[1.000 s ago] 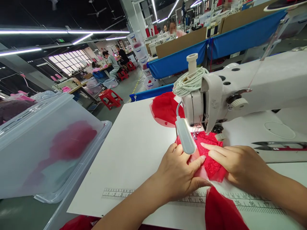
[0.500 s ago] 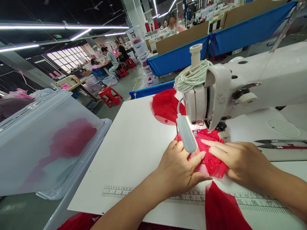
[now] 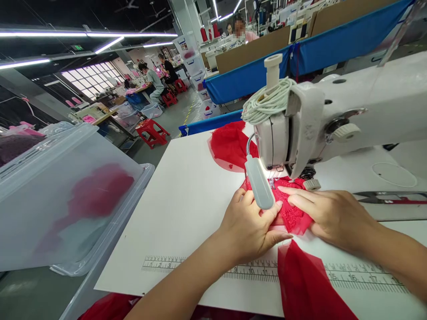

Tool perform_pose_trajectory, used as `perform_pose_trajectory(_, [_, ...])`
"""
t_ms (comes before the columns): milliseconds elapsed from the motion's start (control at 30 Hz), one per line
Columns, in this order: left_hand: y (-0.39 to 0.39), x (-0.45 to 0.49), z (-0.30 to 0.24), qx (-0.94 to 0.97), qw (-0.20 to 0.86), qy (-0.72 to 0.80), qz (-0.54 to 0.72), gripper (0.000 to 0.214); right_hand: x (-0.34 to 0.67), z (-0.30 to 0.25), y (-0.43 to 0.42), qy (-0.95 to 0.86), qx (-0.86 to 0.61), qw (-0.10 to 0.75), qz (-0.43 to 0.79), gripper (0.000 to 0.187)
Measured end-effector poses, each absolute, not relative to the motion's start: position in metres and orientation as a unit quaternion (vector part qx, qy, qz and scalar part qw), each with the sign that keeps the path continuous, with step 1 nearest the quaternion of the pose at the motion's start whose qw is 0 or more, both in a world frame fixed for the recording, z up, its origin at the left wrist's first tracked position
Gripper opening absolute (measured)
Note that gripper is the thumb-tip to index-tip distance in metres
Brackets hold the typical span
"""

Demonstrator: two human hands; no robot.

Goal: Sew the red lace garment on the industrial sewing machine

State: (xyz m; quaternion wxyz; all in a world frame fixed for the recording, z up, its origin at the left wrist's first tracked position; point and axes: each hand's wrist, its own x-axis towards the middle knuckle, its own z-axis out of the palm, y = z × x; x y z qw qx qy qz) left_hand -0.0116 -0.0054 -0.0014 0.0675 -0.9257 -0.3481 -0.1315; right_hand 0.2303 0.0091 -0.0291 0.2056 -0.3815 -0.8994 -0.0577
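Note:
Red lace and mesh fabric point(image 3: 287, 212) lies under the needle area of a white sewing machine point(image 3: 300, 129). My left hand point(image 3: 248, 222) rests on the fabric's left part, fingers spread and thumb stretched out; a grey lamp head point(image 3: 259, 182) hides some fingertips. On the right side, my right hand point(image 3: 333, 218) lies flat with its fingers extended over the lace, pointing at the presser foot point(image 3: 272, 183). A separate-looking length of red mesh point(image 3: 305, 280) hangs over the table's front edge, below both hands.
More red mesh point(image 3: 230, 146) sits behind the machine head. Thread snips point(image 3: 390, 198) lie at the right. A printed ruler point(image 3: 353, 273) runs along the white table point(image 3: 160, 200). At the left stands a translucent plastic box point(image 3: 66, 204); people work farther back.
The lace has moved slightly away from me, toward the machine, and both hands have shifted a little with it. The hanging red mesh has slid up and left.

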Motion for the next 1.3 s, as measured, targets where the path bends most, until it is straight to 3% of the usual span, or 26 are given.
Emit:
perform_pose_trajectory(200, [-0.006,-0.008,-0.006,-0.924,0.096,-0.35,-0.124,0.082,0.235,-0.029,0.011,-0.91,-0.307,0.264,-0.092,0.057])
perform_pose_trajectory(333, [-0.01,-0.002,-0.011,-0.923,0.107,-0.337,-0.149,0.095,0.237,-0.032,0.011,-0.914,-0.314,0.247,-0.077,0.053])
perform_pose_trajectory(600, [-0.014,0.003,-0.011,-0.924,0.144,-0.327,-0.137,0.092,0.236,-0.035,0.011,-0.905,-0.321,0.269,-0.069,0.052])
perform_pose_trajectory(867, [-0.012,0.005,-0.011,-0.91,0.168,-0.32,-0.204,0.091,0.233,-0.028,0.014,-0.903,-0.302,0.288,-0.102,0.045])
perform_pose_trajectory(1300, [-0.011,0.0,-0.017,-0.911,0.188,-0.343,-0.132,0.092,0.237,-0.041,0.017,-0.889,-0.369,0.263,-0.071,0.046])
